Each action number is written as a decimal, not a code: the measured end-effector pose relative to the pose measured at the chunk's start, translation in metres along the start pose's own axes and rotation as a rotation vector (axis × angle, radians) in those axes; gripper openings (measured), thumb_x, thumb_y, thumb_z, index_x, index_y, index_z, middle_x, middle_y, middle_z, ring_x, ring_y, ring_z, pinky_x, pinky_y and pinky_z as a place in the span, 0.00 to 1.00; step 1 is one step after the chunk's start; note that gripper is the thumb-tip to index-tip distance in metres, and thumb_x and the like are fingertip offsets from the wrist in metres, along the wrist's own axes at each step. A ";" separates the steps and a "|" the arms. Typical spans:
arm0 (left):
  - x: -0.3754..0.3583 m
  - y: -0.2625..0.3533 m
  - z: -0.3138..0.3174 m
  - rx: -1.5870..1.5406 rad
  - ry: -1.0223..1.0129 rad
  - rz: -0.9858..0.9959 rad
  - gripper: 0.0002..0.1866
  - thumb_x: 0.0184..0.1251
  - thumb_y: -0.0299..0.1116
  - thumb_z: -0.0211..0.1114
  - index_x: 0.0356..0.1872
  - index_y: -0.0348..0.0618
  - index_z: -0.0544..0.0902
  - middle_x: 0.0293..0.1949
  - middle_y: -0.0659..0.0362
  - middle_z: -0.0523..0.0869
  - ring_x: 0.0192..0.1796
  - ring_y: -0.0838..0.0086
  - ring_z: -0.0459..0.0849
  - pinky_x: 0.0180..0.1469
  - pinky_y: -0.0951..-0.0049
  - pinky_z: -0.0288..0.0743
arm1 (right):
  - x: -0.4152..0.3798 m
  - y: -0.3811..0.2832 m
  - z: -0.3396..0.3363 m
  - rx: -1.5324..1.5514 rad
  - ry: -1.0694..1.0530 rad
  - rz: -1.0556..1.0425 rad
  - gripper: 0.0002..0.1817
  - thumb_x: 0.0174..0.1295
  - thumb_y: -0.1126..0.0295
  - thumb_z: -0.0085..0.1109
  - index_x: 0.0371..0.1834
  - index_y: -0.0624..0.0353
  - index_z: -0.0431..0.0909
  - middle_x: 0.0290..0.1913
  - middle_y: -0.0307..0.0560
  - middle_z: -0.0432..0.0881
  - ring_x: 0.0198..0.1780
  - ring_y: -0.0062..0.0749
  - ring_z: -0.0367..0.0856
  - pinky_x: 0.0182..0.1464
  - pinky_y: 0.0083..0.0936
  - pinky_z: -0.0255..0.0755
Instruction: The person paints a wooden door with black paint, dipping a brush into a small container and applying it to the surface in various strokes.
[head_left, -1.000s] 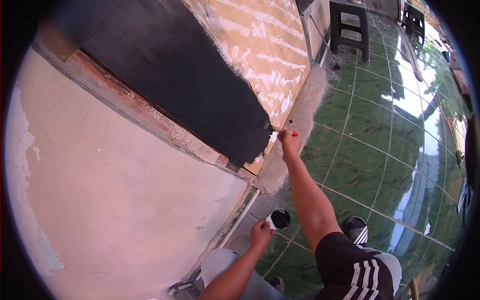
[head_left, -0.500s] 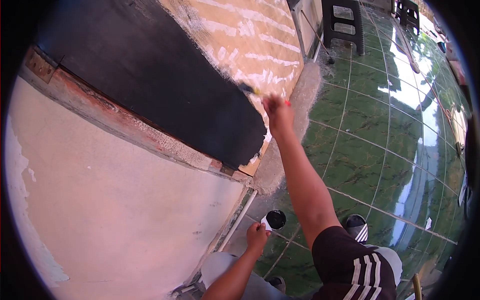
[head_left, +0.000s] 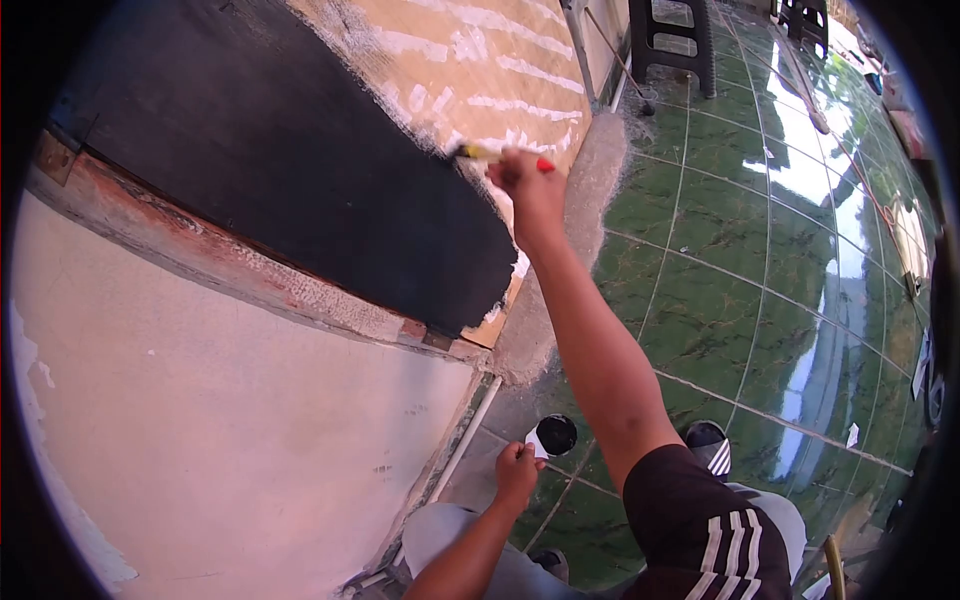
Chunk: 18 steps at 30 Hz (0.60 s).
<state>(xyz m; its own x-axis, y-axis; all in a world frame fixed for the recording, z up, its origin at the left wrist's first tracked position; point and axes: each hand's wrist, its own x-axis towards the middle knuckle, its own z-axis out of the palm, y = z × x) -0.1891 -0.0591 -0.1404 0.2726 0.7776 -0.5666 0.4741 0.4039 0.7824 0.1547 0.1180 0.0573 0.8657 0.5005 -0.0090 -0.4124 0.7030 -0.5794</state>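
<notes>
A paintbrush [head_left: 482,153] with a yellow section and a red handle end is gripped in my right hand [head_left: 522,180]. Its dark bristles meet the ragged upper edge of the black painted area [head_left: 330,190]. Beyond that edge the tan board [head_left: 480,75] carries white streaks. Low in the view, my left hand [head_left: 516,468] pinches the rim of a small white cup [head_left: 541,443] with black paint [head_left: 557,434] inside. The cup hangs above the floor, close to the foot of the wall.
Pale wall [head_left: 230,400] fills the lower left, with a white pipe [head_left: 468,438] along its base. Glossy green tiles [head_left: 700,300] cover the floor on the right. A dark plastic stool [head_left: 673,45] stands at the top. My shoe [head_left: 707,445] shows below my right arm.
My right hand has moved left and slightly up with the brush, along the black paint's edge. My left hand keeps its hold on the cup. The view has shifted slightly.
</notes>
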 end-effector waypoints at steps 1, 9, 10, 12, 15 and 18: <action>0.001 -0.001 -0.001 0.001 0.003 -0.003 0.10 0.79 0.32 0.58 0.37 0.36 0.78 0.32 0.58 0.83 0.32 0.77 0.85 0.36 0.76 0.82 | -0.003 -0.017 0.006 0.147 -0.048 0.026 0.13 0.70 0.69 0.60 0.49 0.69 0.80 0.37 0.52 0.87 0.38 0.36 0.87 0.48 0.29 0.83; 0.002 -0.003 -0.004 -0.059 0.039 -0.021 0.10 0.79 0.31 0.58 0.37 0.36 0.78 0.32 0.58 0.83 0.30 0.77 0.84 0.36 0.76 0.82 | 0.011 0.118 -0.128 0.239 0.279 0.386 0.11 0.71 0.68 0.58 0.46 0.67 0.79 0.42 0.52 0.87 0.41 0.38 0.88 0.47 0.26 0.85; 0.000 0.000 -0.003 -0.059 0.049 -0.023 0.10 0.79 0.31 0.58 0.37 0.36 0.78 0.32 0.58 0.83 0.30 0.77 0.84 0.36 0.76 0.82 | 0.013 0.139 -0.157 0.074 0.352 0.331 0.12 0.70 0.67 0.60 0.45 0.67 0.81 0.41 0.52 0.88 0.39 0.37 0.88 0.45 0.27 0.84; -0.003 0.003 -0.006 -0.031 0.031 -0.041 0.10 0.80 0.31 0.58 0.37 0.36 0.78 0.32 0.58 0.83 0.30 0.77 0.83 0.35 0.76 0.81 | 0.006 0.154 -0.185 -0.326 0.437 0.235 0.12 0.69 0.66 0.60 0.44 0.66 0.84 0.37 0.50 0.88 0.36 0.35 0.88 0.41 0.27 0.82; -0.003 0.005 -0.006 -0.023 0.008 -0.058 0.10 0.80 0.31 0.58 0.36 0.36 0.78 0.33 0.58 0.83 0.31 0.78 0.84 0.34 0.76 0.80 | -0.002 0.149 -0.182 -0.922 0.434 0.060 0.13 0.68 0.63 0.61 0.35 0.62 0.86 0.27 0.45 0.87 0.29 0.27 0.84 0.36 0.28 0.76; -0.005 0.004 -0.007 -0.023 0.003 -0.063 0.11 0.79 0.31 0.58 0.35 0.36 0.78 0.31 0.58 0.83 0.30 0.78 0.84 0.34 0.77 0.80 | 0.002 0.119 -0.109 -0.960 0.247 -0.264 0.14 0.67 0.63 0.61 0.34 0.64 0.85 0.24 0.47 0.85 0.29 0.30 0.84 0.37 0.33 0.75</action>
<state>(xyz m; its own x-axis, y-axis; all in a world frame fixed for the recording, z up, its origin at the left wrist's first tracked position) -0.1940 -0.0582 -0.1322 0.2399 0.7519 -0.6141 0.4708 0.4630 0.7509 0.1385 0.1480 -0.1011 0.9750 0.1937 0.1088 0.1069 0.0202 -0.9941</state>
